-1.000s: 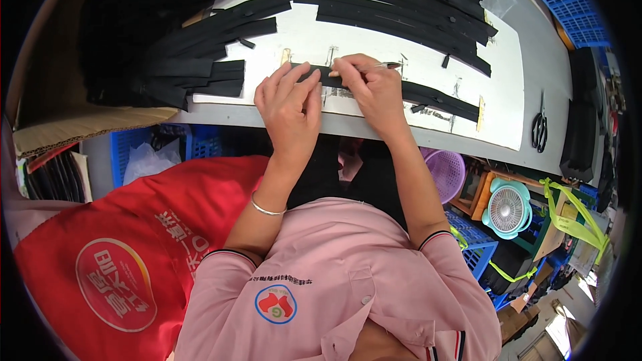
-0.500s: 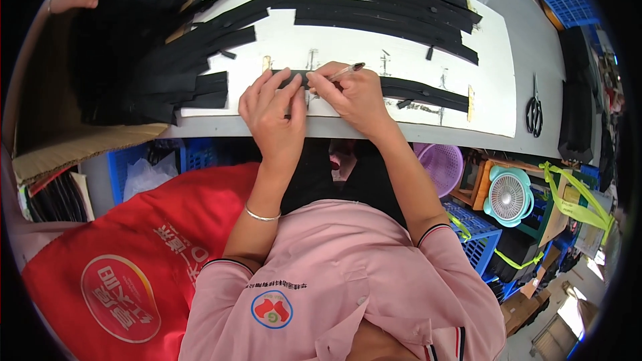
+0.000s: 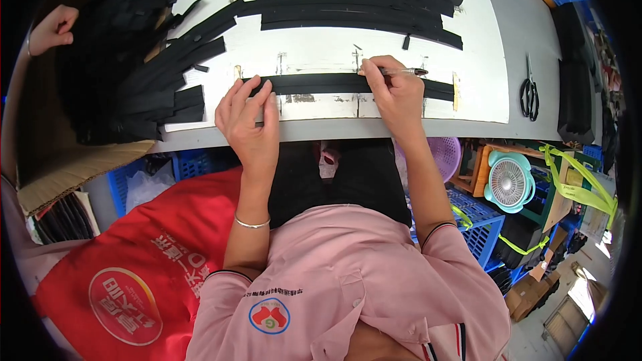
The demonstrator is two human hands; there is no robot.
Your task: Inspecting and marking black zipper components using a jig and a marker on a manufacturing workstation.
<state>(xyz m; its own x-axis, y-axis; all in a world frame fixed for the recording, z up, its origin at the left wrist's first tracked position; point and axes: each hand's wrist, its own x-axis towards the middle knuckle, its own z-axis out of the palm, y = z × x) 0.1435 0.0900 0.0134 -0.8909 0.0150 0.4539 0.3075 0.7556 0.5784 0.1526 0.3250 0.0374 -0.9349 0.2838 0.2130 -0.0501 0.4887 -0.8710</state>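
Observation:
A long black zipper strip (image 3: 321, 83) lies straight across the white board (image 3: 478, 47) near the table's front edge. My left hand (image 3: 249, 127) rests at its left end, fingers stretched and spread, fingertips pressing on the strip. In my right hand (image 3: 399, 103) is a pen (image 3: 409, 71), pinched with its writing end toward the board just above the strip. Dark pen marks show on the board along both sides of the strip. The pen's tip is hidden by my fingers.
Several black zipper strips (image 3: 348, 20) lie across the far part of the board. A heap of black strips (image 3: 114, 80) fills the left side. Black scissors (image 3: 529, 99) lie on the right. At the far left is another person's closed hand (image 3: 52, 30). A teal fan (image 3: 508, 182) stands below the table.
My right hand with the pen has moved right along the strip, away from my left hand. The strip now lies straighter, its middle uncovered. The whole view has shifted slightly.

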